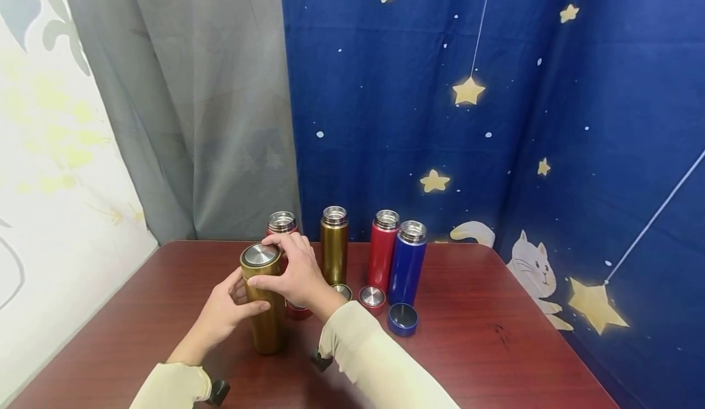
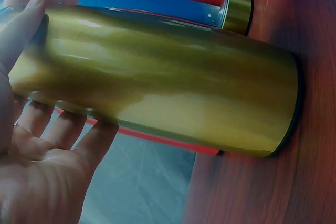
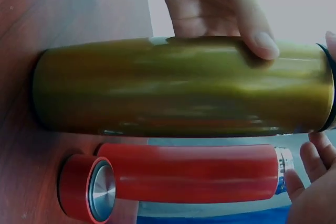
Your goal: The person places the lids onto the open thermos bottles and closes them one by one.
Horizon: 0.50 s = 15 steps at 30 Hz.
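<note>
A gold thermos bottle (image 1: 268, 332) stands upright at the left of the table, its steel-topped lid (image 1: 261, 255) on. My left hand (image 1: 220, 308) grips the body from the left, thumb across the front; in the left wrist view, the left hand (image 2: 50, 174) has its fingers around the far side. At the top, my right hand (image 1: 300, 271) holds the lid rim between thumb and fingers. From the right wrist, the gold bottle (image 3: 178, 87) spans the view, and the right hand (image 3: 317, 187) shows only partly at the lid end.
Behind stand lidless bottles: a red one (image 1: 283, 221) partly hidden by my right hand, a gold one (image 1: 334, 247), another red one (image 1: 382, 247) and a blue one (image 1: 406, 271). Before them lie a red lid (image 1: 299, 312), a gold lid (image 1: 344, 291), another red lid (image 1: 372, 297) and a blue lid (image 1: 402, 319).
</note>
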Each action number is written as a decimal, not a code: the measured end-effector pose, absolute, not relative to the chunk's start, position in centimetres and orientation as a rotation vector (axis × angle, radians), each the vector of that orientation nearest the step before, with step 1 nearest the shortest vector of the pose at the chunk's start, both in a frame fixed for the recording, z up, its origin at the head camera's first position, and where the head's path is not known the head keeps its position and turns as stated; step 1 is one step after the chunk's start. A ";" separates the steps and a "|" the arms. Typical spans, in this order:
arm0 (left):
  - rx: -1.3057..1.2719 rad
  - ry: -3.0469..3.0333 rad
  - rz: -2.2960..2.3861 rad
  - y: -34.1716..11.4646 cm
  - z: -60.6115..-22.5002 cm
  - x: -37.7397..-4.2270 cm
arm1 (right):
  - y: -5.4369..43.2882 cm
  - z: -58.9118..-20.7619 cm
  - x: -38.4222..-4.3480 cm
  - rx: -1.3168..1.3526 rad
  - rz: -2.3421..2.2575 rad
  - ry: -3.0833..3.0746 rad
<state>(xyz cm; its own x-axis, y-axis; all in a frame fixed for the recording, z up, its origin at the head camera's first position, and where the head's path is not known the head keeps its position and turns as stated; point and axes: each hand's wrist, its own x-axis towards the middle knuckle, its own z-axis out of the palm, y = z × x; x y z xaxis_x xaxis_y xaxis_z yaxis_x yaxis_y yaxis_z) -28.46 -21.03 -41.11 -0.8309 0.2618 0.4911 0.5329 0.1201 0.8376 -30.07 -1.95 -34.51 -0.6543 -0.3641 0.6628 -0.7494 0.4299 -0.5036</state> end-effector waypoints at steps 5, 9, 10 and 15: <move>-0.762 -2.197 -1.769 -21.2 -41.1 -28.5 | -1.5 -34.4 -30.3 1.108 1.336 -2.275; -0.755 -2.213 -1.776 -21.1 -41.1 -28.5 | -1.3 -34.3 -30.4 1.197 1.478 -2.308; -0.753 -2.215 -1.778 -21.1 -41.1 -28.5 | -1.2 -34.2 -30.4 1.201 1.483 -2.314; -0.734 -2.229 -1.769 -21.1 -41.0 -28.5 | -1.1 -34.1 -30.5 1.172 1.449 -2.336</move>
<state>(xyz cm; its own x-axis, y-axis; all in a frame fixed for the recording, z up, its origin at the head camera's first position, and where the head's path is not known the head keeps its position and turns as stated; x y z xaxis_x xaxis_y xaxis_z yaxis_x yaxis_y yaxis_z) -28.48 -21.10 -40.99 -0.8560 0.2541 0.4503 0.4963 0.1595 0.8534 -30.54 -1.06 -34.09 -0.6825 -0.5356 0.4973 -0.6836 0.2269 -0.6937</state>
